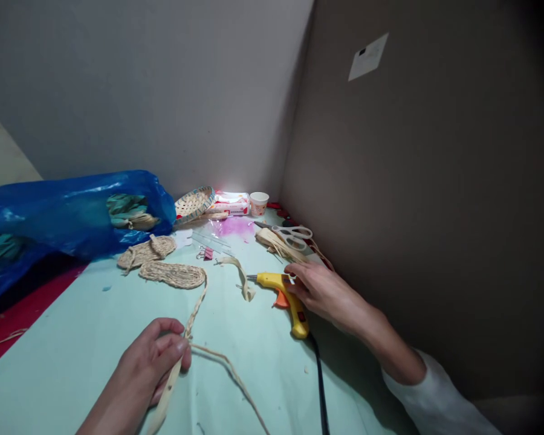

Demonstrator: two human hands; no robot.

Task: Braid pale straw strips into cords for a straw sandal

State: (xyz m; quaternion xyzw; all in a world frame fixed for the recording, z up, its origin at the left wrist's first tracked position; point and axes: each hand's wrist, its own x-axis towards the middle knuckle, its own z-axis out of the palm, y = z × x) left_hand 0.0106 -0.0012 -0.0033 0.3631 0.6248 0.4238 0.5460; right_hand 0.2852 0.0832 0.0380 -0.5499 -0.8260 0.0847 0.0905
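My left hand (156, 356) pinches a braided straw cord (194, 314) between thumb and fingers, at the point where loose strands hang out below. The cord runs up to a flat woven straw sole (172, 274) lying on the table. A second straw piece (147, 251), shaped like a small slipper with a strap, rests behind it. My right hand (321, 293) is at the rear of a yellow hot glue gun (294, 305) with an orange trigger. Its index finger and thumb are apart, beside the gun's top. The gun lies on its side, nozzle pointing left.
Scissors (294, 232) lie on a bundle of straw strips (276, 243) at the right wall. A paper cup (259, 204), woven basket (194, 204) and blue plastic bag (72, 208) line the back. A binder clip (207, 254), glue sticks (211, 241) and a black cord (320, 380) lie on the table.
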